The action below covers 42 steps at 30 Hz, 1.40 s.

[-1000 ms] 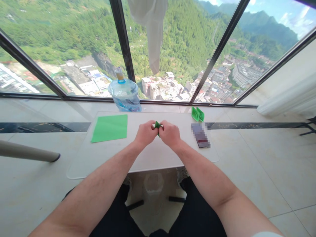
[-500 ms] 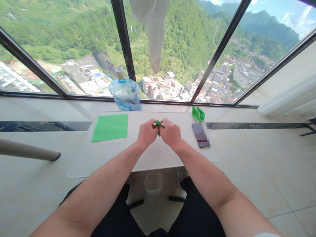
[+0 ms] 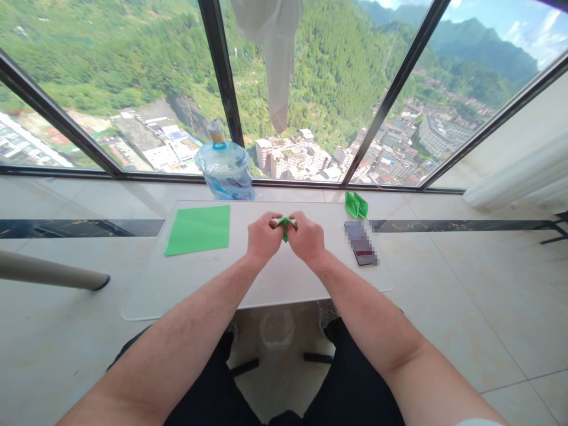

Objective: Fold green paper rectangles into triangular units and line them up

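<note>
Between my two hands, over the middle of the white table (image 3: pixel 275 278), is a small folded piece of green paper (image 3: pixel 285 226). My left hand (image 3: pixel 265 238) pinches its left side, and my right hand (image 3: pixel 307 238) pinches its right side. Both hands are closed, with the fingers partly hidden behind the knuckles. The paper's top spreads into points to either side, and a narrow fold runs down between the thumbs. A flat green sheet (image 3: pixel 199 229) lies on the table to the left of my left hand.
At the table's far right corner stands a folded green paper shape (image 3: pixel 356 205). Below it lies a phone (image 3: pixel 361 242), partly blurred out. A large clear blue water bottle (image 3: pixel 225 168) stands behind the table by the window. A beige pole (image 3: pixel 53 270) reaches in from the left.
The green paper between my hands has spread wider at the top, and more of its middle fold shows. My hands have barely shifted.
</note>
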Motion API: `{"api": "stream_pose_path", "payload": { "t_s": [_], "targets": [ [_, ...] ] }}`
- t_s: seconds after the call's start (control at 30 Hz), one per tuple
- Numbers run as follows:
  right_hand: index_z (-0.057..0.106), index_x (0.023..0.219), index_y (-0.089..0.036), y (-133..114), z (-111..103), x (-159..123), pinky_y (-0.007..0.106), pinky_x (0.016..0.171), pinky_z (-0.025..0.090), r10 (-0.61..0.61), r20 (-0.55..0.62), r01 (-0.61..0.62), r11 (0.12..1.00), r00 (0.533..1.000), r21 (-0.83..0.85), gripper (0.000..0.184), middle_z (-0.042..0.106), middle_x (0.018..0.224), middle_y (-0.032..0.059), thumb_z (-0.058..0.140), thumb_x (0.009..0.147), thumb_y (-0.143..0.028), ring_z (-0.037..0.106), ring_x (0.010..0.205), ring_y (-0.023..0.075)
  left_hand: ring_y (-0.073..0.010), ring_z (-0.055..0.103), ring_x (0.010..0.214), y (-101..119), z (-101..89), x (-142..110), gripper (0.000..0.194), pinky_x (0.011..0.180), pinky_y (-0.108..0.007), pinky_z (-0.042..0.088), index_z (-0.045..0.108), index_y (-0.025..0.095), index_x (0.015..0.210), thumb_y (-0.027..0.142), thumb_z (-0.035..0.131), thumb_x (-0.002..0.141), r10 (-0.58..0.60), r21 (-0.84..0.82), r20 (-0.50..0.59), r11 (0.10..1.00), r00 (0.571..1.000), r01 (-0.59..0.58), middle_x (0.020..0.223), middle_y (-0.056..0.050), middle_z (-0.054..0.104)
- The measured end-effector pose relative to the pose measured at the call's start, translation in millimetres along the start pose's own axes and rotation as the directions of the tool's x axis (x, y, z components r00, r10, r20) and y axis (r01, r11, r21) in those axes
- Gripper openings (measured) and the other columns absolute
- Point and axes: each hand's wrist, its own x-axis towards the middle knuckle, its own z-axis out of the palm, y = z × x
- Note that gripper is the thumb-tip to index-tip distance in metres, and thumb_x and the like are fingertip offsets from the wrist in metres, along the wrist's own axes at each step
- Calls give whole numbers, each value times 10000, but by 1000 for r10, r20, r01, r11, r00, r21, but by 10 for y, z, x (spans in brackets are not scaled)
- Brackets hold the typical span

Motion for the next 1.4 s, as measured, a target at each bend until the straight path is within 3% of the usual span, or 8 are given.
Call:
{"api": "stream_pose_path", "payload": {
  "t_s": [0.13, 0.23, 0.37, 0.5, 0.7, 0.9, 1.2, 1.4],
  "targets": [
    [646, 1089, -246, 66, -26, -5, 261, 741, 450, -22, -15, 23, 992, 1000, 122, 210, 755, 881, 16, 497, 950, -292, 683, 816, 191, -175, 670, 636, -26, 10, 24, 365, 643, -291, 553, 744, 195, 1069, 275, 674, 720, -38, -237, 90, 970, 995, 58, 727, -6, 743],
    [665, 1136, -269, 129, -39, -4, 260, 806, 491, -72, -46, 82, 961, 996, 265, 254, 765, 975, 0, 496, 946, -261, 692, 871, 172, -169, 667, 671, 7, -7, 42, 471, 681, -336, 598, 737, 166, 1111, 289, 740, 657, -77, -462, 153, 876, 985, 140, 780, -19, 753],
    [719, 1126, -269, 207, -14, 19, 261, 838, 536, -132, -125, 177, 853, 983, 490, 288, 769, 1050, -3, 519, 923, -234, 704, 881, 156, -189, 695, 786, 68, -74, 65, 570, 795, -395, 607, 737, 136, 1115, 228, 798, 555, -127, -628, 230, 738, 965, 247, 889, -51, 766],
    [766, 1070, -256, 250, 51, 60, 291, 818, 581, -101, -188, 202, 726, 977, 657, 276, 778, 1063, 7, 563, 884, -231, 725, 901, 178, -202, 701, 809, 76, -115, 76, 536, 813, -409, 598, 744, 126, 1094, 288, 824, 589, -119, -716, 258, 642, 959, 272, 896, -64, 757],
    [779, 1034, -245, 235, 72, 71, 304, 764, 598, -70, -140, 151, 658, 988, 738, 285, 785, 1032, 17, 611, 809, -198, 731, 879, 188, -213, 701, 815, 63, -94, 80, 620, 805, -388, 571, 746, 138, 1091, 352, 926, 537, -118, -699, 191, 680, 974, 219, 937, -88, 765],
    [734, 1119, -237, 211, 47, 103, 322, 726, 594, 50, 35, -55, 519, 998, 853, 357, 769, 1018, 36, 710, 770, -304, 710, 856, 189, -228, 703, 893, 68, -85, 89, 534, 846, -382, 562, 761, 145, 1033, 248, 910, 530, -49, -695, 118, 710, 992, 118, 957, -79, 770],
    [744, 845, -183, 184, 16, 156, 314, 647, 557, 120, 161, -194, 355, 980, 915, 298, 719, 746, 19, 821, 680, -419, 649, 702, 163, -215, 705, 806, 87, -72, 37, 437, 764, -371, 593, 785, 155, 991, 257, 890, 579, 44, -630, 134, 775, 990, 51, 896, -63, 777],
    [714, 814, -186, 181, 19, 158, 314, 656, 554, 124, 138, -174, 368, 983, 913, 266, 702, 749, 9, 808, 691, -402, 642, 711, 161, -170, 670, 696, 95, -73, 29, 481, 712, -345, 580, 781, 152, 1005, 270, 917, 559, 41, -649, 184, 755, 982, 90, 783, -37, 753]
  ]
}}
